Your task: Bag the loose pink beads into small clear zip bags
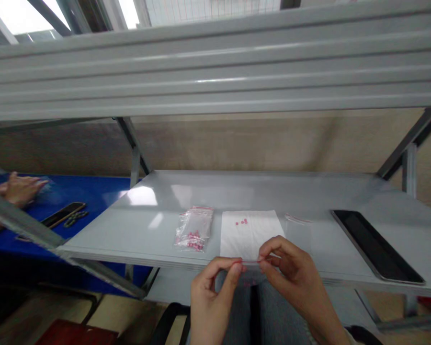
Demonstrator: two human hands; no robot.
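Observation:
Just over the table's front edge, my left hand [214, 292] and my right hand [295, 275] each pinch one end of the pink seal line of a small clear zip bag [251, 272]. The bag hangs below the line, with faint pink bits low in it. Beyond my hands lies a white paper sheet [239, 242] with several small pink pieces [245, 221] on it. To its left is a stack of clear zip bags [197, 223] with pink pieces inside. Another clear zip bag [298, 230] lies flat by my right hand and looks flat.
A dark tablet [375, 244] lies on the grey table [129, 235] at the right. Above runs a ridged metal beam [215, 76]. At the left, a blue table [104, 191] carries a phone [64, 214] and beads [74, 219]; another person's hands [19, 189] are there.

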